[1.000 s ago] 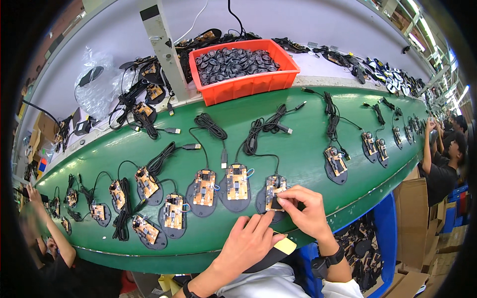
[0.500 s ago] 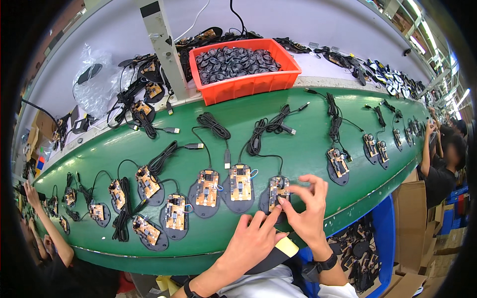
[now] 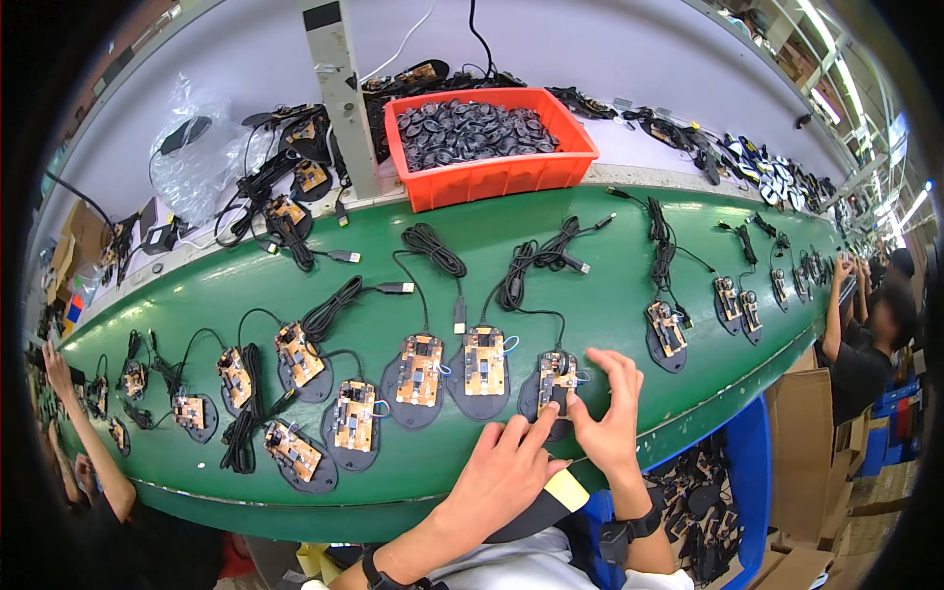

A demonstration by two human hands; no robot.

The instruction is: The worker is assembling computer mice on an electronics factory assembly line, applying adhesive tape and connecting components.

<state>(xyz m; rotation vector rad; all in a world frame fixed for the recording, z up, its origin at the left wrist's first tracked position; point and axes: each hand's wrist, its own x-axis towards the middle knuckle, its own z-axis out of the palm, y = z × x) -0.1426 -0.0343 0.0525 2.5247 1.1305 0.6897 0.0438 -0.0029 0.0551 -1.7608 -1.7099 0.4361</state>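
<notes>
A computer mouse base with a tan circuit board (image 3: 548,389) lies on the green belt in front of me, its black cable running up and away. My left hand (image 3: 500,470) rests its outstretched index fingertip on the board's lower part; its other fingers are loosely bent and grip nothing. My right hand (image 3: 608,421) touches the board's right edge with its thumb tip. Its remaining fingers are raised and spread, with nothing between them. A dark scroll wheel (image 3: 563,367) appears to sit at the board's upper part. Two similar mouse bases, one of them a mouse base (image 3: 482,370), lie just left.
More mouse bases and coiled cables line the green belt (image 3: 551,231) on both sides. A red bin (image 3: 497,180) of small dark parts stands behind it. A blue bin (image 3: 752,492) holds scrap boards at lower right. Other people's arms (image 3: 95,433) reach in at both ends.
My right index finger has lifted off the scroll wheel and spread from the thumb, which stays at the board. My left hand keeps its place. The view has shifted slightly.
</notes>
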